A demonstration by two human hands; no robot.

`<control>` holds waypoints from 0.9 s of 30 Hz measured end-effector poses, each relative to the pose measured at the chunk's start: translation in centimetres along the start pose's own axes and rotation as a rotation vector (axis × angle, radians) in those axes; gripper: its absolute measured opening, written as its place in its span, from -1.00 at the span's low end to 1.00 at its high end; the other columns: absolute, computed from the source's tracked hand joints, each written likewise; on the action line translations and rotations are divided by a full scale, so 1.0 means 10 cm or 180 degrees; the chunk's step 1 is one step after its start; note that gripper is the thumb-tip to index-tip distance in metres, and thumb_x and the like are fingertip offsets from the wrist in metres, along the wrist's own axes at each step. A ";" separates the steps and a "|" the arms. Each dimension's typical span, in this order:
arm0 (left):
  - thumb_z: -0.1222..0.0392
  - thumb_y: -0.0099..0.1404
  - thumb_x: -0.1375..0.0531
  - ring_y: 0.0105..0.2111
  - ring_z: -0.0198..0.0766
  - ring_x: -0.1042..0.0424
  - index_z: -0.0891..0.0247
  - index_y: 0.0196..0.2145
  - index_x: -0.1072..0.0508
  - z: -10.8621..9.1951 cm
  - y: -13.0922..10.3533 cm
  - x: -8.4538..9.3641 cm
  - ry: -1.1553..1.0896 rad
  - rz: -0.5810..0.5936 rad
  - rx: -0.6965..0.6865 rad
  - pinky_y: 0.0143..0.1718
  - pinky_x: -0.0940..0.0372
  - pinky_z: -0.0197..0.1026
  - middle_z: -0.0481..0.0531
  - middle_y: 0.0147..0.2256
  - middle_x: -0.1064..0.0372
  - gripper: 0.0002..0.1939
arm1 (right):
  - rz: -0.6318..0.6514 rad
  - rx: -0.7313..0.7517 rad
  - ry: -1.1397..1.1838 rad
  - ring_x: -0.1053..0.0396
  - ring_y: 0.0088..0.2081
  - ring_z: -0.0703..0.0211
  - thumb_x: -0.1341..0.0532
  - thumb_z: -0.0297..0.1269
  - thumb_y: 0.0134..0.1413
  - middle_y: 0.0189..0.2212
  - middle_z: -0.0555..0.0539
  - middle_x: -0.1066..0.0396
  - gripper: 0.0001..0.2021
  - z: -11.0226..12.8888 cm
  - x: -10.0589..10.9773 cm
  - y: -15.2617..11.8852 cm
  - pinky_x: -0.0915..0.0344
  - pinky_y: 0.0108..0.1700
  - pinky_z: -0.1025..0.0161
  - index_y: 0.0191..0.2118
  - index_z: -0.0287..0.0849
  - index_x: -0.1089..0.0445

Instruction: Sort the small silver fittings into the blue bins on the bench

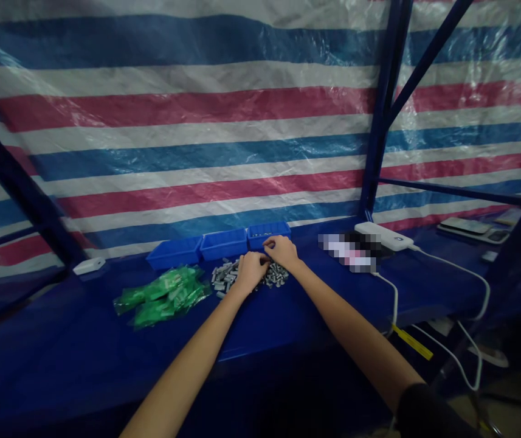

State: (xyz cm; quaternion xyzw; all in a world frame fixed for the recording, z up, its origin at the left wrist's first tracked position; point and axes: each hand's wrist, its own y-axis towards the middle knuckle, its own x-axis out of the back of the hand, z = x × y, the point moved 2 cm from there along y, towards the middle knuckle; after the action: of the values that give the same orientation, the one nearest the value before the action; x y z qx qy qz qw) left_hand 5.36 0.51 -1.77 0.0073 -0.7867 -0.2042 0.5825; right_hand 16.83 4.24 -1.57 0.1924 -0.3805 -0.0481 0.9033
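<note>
Small silvery metal parts (pixel 224 275) lie in a loose pile on the blue table (pixel 269 328). Over the middle of the pile is my left hand (pixel 251 269), its fingers bent together; what they pinch is too small to make out. My right hand (pixel 281 250) is just beyond and to the right, above more small metal pieces (pixel 277 275) and in front of the right blue bin. Its fingertips are also closed, near those of my left hand, and anything between them is hidden.
Three blue bins (pixel 224 243) stand in a row behind the pile. Green plastic bags (pixel 166 295) lie to the left. On the right are a white power strip (pixel 384 236) with a cable and a blurred-out item (pixel 351 250). Blue metal posts (pixel 381 115) frame a striped sheet.
</note>
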 end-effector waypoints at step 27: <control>0.17 0.28 0.00 -0.16 -0.15 -0.33 0.20 -0.24 -0.41 0.13 0.01 0.10 -0.1131 -0.1695 0.0548 -0.09 -0.19 -0.07 0.07 -0.24 -0.40 -0.78 | 0.0595 -0.0895 0.3374 -0.33 -0.50 0.38 -0.23 -0.27 -0.03 -0.56 0.01 -0.43 -0.85 0.15 -0.22 0.03 -0.22 -0.44 0.46 -0.37 -0.23 -0.50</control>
State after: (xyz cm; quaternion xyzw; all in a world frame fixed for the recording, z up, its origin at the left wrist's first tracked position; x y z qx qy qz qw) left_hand 3.84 0.78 -1.11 0.2262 -0.8608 -0.2802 0.3595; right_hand 14.20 4.53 -1.97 0.0333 0.1205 0.0853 0.9885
